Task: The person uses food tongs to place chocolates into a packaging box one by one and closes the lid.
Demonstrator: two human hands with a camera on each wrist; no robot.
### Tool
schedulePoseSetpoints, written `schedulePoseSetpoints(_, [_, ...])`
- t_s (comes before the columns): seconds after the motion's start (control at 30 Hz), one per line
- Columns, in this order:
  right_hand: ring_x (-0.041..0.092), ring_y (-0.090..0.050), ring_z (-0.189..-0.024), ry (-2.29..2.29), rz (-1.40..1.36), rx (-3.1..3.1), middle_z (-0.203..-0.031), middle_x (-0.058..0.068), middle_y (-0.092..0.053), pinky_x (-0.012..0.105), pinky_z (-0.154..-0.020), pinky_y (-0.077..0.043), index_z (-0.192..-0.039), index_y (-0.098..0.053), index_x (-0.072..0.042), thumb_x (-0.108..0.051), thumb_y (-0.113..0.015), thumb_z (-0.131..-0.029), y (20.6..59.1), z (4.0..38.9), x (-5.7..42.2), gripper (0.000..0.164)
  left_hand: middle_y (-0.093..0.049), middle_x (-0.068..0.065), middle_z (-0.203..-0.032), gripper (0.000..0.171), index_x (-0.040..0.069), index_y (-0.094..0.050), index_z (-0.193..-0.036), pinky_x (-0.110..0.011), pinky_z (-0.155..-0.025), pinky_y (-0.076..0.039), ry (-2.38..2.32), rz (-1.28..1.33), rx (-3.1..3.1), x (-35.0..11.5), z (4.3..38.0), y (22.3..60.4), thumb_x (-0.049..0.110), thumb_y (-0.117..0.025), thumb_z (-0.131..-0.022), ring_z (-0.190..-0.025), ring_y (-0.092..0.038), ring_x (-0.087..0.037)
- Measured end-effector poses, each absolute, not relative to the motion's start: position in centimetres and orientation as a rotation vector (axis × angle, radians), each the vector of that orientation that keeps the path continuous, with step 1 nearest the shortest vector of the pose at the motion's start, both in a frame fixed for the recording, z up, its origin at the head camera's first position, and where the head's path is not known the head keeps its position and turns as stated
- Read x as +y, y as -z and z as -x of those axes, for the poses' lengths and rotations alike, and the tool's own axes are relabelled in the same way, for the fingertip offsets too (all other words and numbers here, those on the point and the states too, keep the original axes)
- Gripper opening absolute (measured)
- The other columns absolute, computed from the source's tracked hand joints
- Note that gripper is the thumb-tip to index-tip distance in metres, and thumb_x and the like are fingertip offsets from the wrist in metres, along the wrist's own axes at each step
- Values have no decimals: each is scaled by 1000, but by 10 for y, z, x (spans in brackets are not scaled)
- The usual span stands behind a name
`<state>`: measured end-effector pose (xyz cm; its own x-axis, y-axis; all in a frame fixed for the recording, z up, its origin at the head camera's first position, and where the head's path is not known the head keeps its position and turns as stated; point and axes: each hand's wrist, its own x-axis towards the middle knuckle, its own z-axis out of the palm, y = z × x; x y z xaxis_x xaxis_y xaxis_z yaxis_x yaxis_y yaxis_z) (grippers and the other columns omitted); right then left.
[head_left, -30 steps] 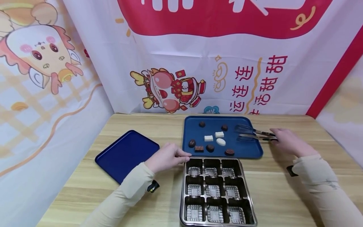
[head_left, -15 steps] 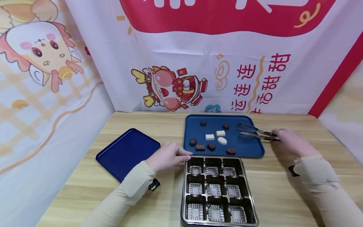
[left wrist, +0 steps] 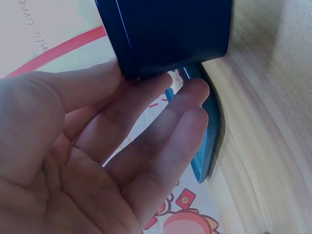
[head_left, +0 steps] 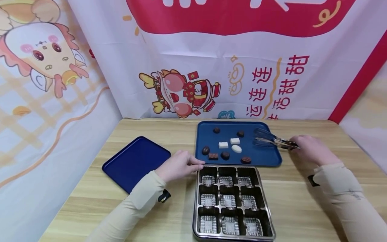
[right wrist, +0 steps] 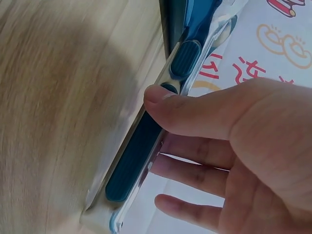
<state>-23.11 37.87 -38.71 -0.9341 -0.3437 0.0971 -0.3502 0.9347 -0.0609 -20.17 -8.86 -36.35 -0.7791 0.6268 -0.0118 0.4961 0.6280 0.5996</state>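
Note:
My left hand (head_left: pixel 181 166) pinches the near-left corner of a dark box with a nine-compartment insert (head_left: pixel 228 201) between thumb and index finger, at its far end. In the left wrist view the box's dark wall (left wrist: pixel 170 34) sits between those fingertips, the other fingers loosely bent. My right hand (head_left: pixel 311 149) holds tongs (head_left: pixel 279 141) by the handles, thumb on a blue grip (right wrist: pixel 139 151). The clear tong heads reach over the right part of a blue tray (head_left: pixel 260 158). Dark chocolates (head_left: pixel 225 155) and white ones (head_left: pixel 237 149) lie on that tray, left of the tong heads.
A darker blue tray (head_left: pixel 136 161) lies at an angle on the left of the wooden table (head_left: pixel 175 218), bearing nothing visible. Behind the table hangs a printed cloth (head_left: pixel 181 43). The compartment box stands right against the chocolate tray's near edge.
The two arms of the tongs have come slightly closer together, and the right hand has shifted a little. My left hand stays at the box corner; the head view has moved slightly.

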Motion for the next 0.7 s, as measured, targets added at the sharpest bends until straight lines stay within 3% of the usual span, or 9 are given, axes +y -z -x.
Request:
schedulePoseSetpoints(0.17, [20,-54,-67,-138,-523,-3047,-74,1,-57,44,-60,-43,-82,-62,-7,-5,-70,-79,387,234,378,8,-66,8,-106,21,19,-72,-111,-22,-43,-31,-870,-925,2638,-89,202,364,26,-63,-93,-44,-27,-7])
schedulePoseSetpoints(0.5, [16,-49,-67,-321,-554,-3119,-75,-2,-55,33,-59,-40,-86,-60,-6,-5,-68,-79,381,232,379,11,-67,8,-106,21,19,-72,-112,-22,-41,-29,-880,-921,2631,-90,203,365,26,-63,-93,-40,-26,-8])
schedulePoseSetpoints(0.6, [15,-49,-67,-360,-576,-3137,-75,-2,-55,33,-60,-41,-91,-60,-4,-7,-70,-79,379,231,379,16,-66,10,-106,21,20,-72,-111,-22,-41,-29,-876,-916,2630,-90,203,366,26,-62,-94,-40,-26,-8])
schedulePoseSetpoints(0.7, [17,-51,-71,-405,-609,-3151,-81,0,-57,36,-64,-43,-106,-60,-1,-6,-67,-81,376,230,377,27,-66,11,-107,21,20,-72,-111,-22,-41,-29,-877,-913,2628,-90,204,366,26,-62,-94,-40,-26,-8])
